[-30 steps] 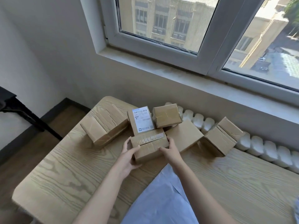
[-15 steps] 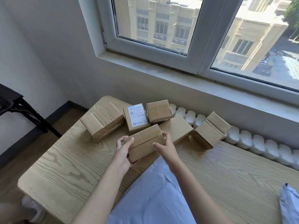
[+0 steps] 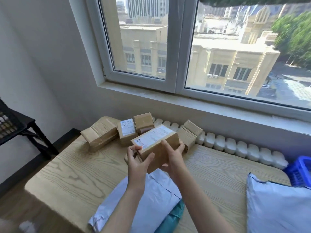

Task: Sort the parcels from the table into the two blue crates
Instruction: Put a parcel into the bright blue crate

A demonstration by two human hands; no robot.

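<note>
Two hands clamp one labelled cardboard parcel (image 3: 156, 142) held clear above the desk (image 3: 84, 174).
The left hand (image 3: 137, 163) grips its near-left end and the right hand (image 3: 173, 157) cups the far-right end; its long axis runs from near left to far right, label up; the one blue crate (image 3: 299, 170) in view sits at the desk's right end, well apart, on the right hand's side; no second crate shows.

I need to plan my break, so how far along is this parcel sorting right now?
Done: nothing visibly sorted; only a corner of one blue crate shows, contents hidden. In hand: left hand and right hand grip a labelled cardboard box above the table. Left: at least four other cardboard boxes, two white poly mailers and a teal mailer.
</note>
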